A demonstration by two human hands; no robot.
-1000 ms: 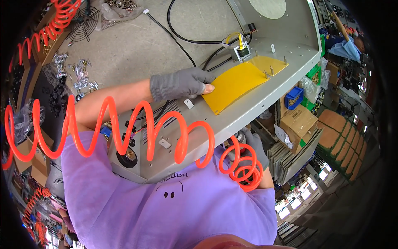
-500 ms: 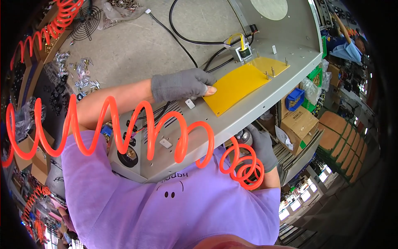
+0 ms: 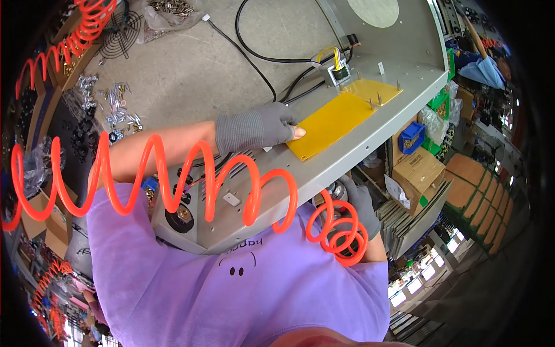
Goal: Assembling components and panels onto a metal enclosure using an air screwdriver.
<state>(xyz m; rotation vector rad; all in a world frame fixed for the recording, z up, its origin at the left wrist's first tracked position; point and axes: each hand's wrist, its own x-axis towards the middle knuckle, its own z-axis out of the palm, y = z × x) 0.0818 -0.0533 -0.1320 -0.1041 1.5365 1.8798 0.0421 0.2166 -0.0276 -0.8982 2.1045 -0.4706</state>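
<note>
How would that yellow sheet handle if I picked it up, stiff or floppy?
Probably flexible: the yellow sheet was bowed a moment ago and looks flatter now, with the left hand at its edge. It's likely light, since it looks thin. Its smooth face may be slightly slippery.

On the purple shirt [image 3: 243,306] there stands one short line of dark lettering [image 3: 245,247], upside down in this view, and the cardboard box [image 3: 419,173] bears dark print, too small for reading.
</note>
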